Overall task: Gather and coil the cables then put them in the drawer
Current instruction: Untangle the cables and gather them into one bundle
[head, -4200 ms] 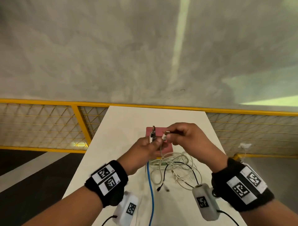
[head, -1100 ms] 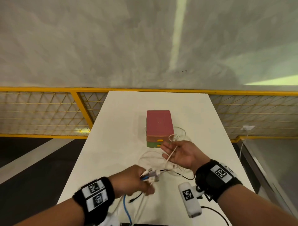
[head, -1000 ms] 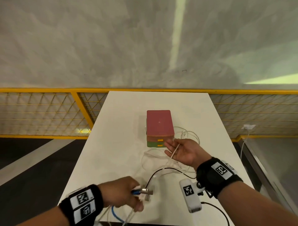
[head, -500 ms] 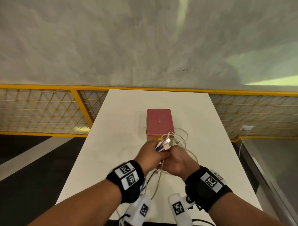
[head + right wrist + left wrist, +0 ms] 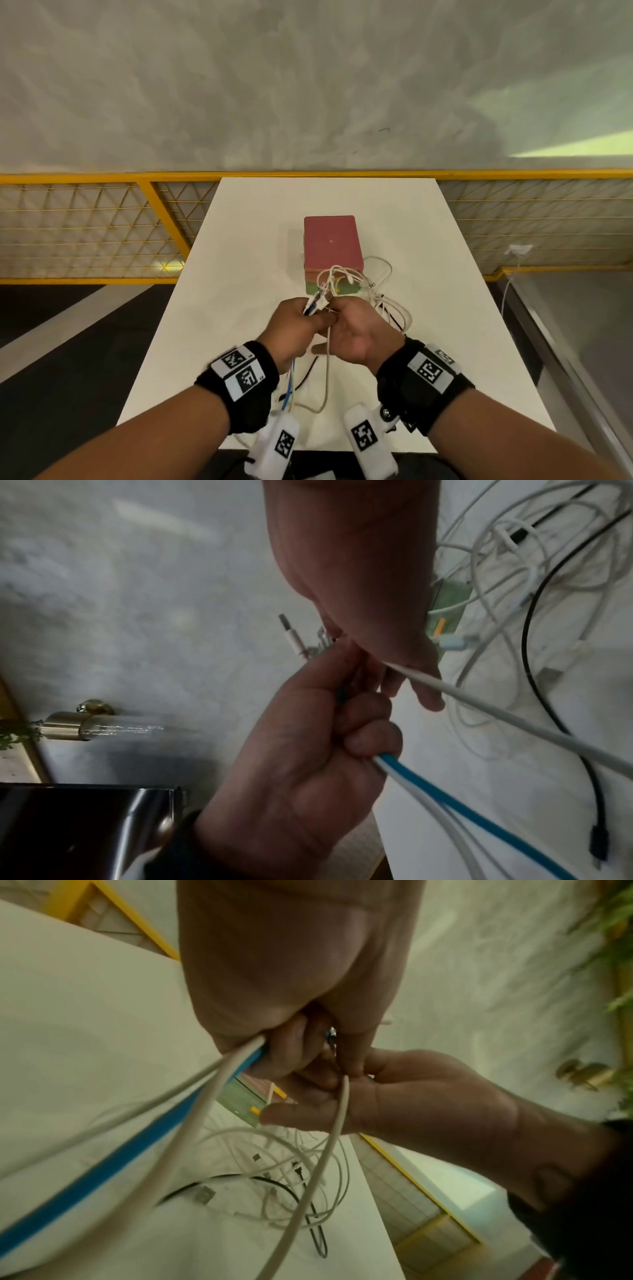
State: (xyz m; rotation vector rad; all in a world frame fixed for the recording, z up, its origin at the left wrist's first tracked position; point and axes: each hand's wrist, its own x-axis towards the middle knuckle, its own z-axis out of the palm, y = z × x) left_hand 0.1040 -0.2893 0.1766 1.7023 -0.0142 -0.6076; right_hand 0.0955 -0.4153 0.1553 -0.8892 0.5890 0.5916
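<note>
My left hand (image 5: 317, 315) grips a bundle of cable ends in its fist just in front of the drawer box (image 5: 332, 243), which has a red top and a green bottom drawer. A blue cable (image 5: 137, 1150) and white cables trail from that fist toward the table's near edge. My right hand (image 5: 342, 313) touches the left hand, its fingers curled over a white cable (image 5: 514, 712) that runs across its palm. White cable loops (image 5: 390, 305) hang from the right hand and lie beside the box. A black cable (image 5: 534, 615) lies among them.
The white table (image 5: 239, 274) is narrow, with open floor on both sides. A yellow mesh railing (image 5: 102, 178) runs behind it below a grey wall. A wall socket with a white plug (image 5: 519, 249) sits at the right.
A second ago my left hand was near the table's front edge with the cable ends. It has moved forward to meet the right hand by the box, and both hands now stay joined.
</note>
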